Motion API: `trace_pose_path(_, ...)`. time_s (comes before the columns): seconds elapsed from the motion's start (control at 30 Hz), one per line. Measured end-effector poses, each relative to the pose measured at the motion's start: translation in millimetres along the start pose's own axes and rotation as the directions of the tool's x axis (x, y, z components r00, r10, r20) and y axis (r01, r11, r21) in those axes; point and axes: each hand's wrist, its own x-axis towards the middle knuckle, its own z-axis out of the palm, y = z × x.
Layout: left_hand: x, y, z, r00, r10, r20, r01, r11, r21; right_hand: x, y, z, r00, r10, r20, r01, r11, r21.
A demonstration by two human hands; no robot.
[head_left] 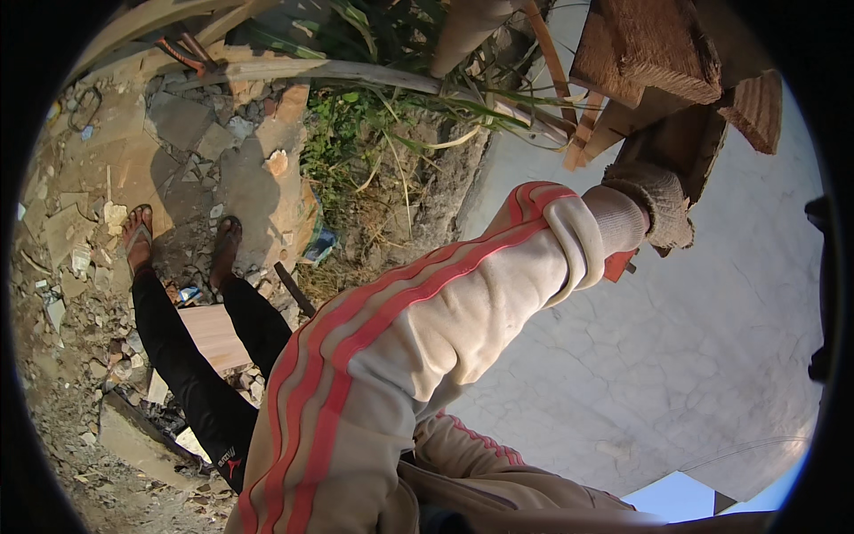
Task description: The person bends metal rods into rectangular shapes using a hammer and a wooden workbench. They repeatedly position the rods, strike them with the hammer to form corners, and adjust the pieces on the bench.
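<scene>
My left arm, in a cream sleeve with pink-red stripes [418, 311], reaches up and to the right across the view. At its end my left hand [656, 203], in a grey-brown knitted glove, is closed against the lower end of a dark wooden board [698, 147]. What its fingers are wrapped round is hidden. Just below the wrist a small orange-red object [620, 265] with a short dark stub shows partly. Of my right arm, only a striped sleeve [471, 448] appears at the bottom, behind the left arm; my right hand is out of sight.
Rough-sawn beams [667, 53] jut out at upper right before a cracked pale wall [605, 374]. Plants and a bent pole [356, 73] are at the top. My sandalled feet [140, 236] stand on rubble at left, near a wooden panel [213, 336]. An orange-handled tool [181, 55] lies upper left.
</scene>
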Motion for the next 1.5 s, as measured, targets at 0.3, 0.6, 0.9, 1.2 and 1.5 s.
trace_pose_path(0.3,0.0,-5.6,1.5,0.999,0.044,-0.016,-0.043,0.998,0.038,13.4,6.9,1.5,0.999,-0.037,0.019,0.038,0.998,-0.041)
trace_pose_path(0.6,15.4,5.2,12.5,0.971,0.059,-0.231,0.017,0.950,0.313,59.0,-6.1,-4.7,0.918,-0.397,0.028,0.397,0.908,-0.137)
trace_pose_path(0.9,4.6,26.1,1.9,0.833,0.097,-0.545,0.068,0.959,0.276,9.2,-67.1,-61.5,0.877,-0.474,0.077,0.441,0.731,-0.521)
trace_pose_path(1.2,22.5,19.5,-22.8,0.705,0.503,-0.500,-0.007,0.710,0.704,17.8,-30.1,-72.0,0.911,-0.412,-0.030,0.371,0.848,-0.379)
trace_pose_path(1.5,24.6,19.9,-18.9,0.686,0.307,-0.660,-0.027,0.917,0.399,32.9,22.1,-56.5,0.992,-0.122,0.025,0.105,0.924,0.369)
